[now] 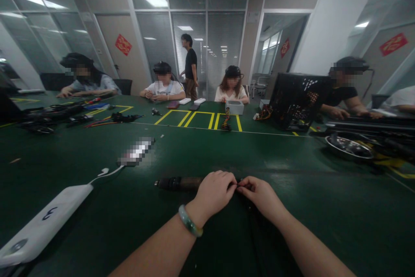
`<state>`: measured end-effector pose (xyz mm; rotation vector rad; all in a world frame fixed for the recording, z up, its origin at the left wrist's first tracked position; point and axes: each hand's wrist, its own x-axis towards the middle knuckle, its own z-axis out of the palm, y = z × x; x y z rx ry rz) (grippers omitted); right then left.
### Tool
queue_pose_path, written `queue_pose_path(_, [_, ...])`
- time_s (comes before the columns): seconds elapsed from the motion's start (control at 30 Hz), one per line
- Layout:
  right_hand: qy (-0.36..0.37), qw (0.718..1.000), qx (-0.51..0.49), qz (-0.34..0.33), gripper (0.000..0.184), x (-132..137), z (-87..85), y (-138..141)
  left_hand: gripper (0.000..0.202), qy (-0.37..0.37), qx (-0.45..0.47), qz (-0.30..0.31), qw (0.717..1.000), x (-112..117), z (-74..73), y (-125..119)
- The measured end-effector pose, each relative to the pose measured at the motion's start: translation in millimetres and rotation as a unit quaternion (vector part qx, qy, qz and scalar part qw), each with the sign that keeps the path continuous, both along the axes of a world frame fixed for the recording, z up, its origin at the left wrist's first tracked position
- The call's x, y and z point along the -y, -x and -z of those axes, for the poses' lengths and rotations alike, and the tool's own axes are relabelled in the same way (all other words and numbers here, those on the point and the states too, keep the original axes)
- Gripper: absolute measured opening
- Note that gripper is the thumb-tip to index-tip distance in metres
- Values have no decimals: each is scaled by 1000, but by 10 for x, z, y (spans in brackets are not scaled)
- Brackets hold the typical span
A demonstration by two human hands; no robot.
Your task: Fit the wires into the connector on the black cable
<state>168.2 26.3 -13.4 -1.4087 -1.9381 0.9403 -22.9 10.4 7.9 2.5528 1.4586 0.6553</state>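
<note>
A dark electric screwdriver [181, 183] lies sideways on the green table in front of me, its metal tip pointing left. My left hand [215, 190] is closed over the rear part of its body, with thumb and fingertips pressed together near the tail end. Close by on the right, my right hand [259, 195] pinches at the same end, fingertips almost touching those of my left. What lies between the right fingertips is too small and dark to make out. A dark cable appears to run from there toward me.
A white power bank [48, 221] at left is cabled to a blurred phone-like device [136, 151]. A metal bowl [350, 146] and a black computer case [300, 100] stand right. Dark cables [123, 117] lie far left. Several people sit around the table; one person stands behind.
</note>
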Motion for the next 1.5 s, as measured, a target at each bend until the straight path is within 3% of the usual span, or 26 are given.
queue_pose_path(0.57, [-8,999,38,-21,17,24,-63,27,8,-7,-3,-4,1000,-10,15,-6])
queue_pose_path(0.83, [-156,979,133,7,12,106,-145,134,14,-3,-21,2,1000,-20,21,-8])
queue_pose_path(1.17, [-156,974,156,-40,9,175,-143,244,28,-7,14,14,1000,26,-9,28])
queue_pose_path(1.3, [-170,971,163,-40,16,190,-162,267,39,-39,14,37,998,97,-114,22])
queue_pose_path(1.4, [-180,969,168,-28,18,171,-179,147,45,-68,17,70,995,178,-248,24])
queue_pose_path(1.5, [-166,967,192,25,14,169,-217,-259,43,-77,41,99,991,236,-334,40])
